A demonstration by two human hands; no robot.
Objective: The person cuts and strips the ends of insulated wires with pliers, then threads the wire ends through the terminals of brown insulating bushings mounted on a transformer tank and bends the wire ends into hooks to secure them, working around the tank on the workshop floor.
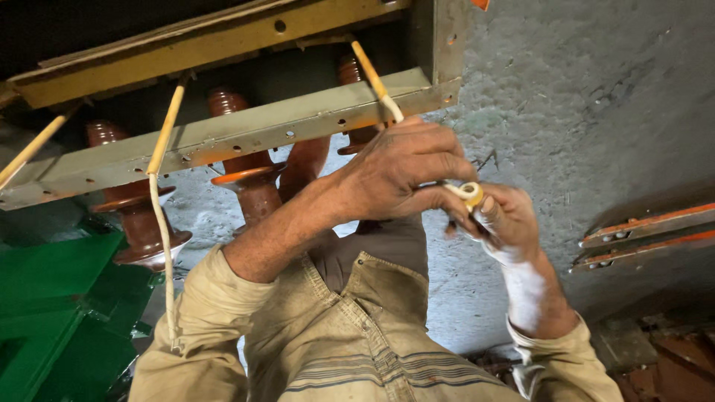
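1. Yellow-white tape roll [471,193] sits between our two hands, in front of the grey wall [581,89].
2. Our left hand [406,167] closes its fingers over the roll from above, pinching it.
3. Our right hand [506,219] grips it from below, fingers curled tight.
4. Just above, a cream sleeved lead [376,82] runs up past the grey metal rail [246,134].
5. Brown ribbed insulators [249,175] hang under that rail; a green housing [52,313] lies well apart to the left.

brown insulators [141,216] hang on a grey-green metal frame [246,130].
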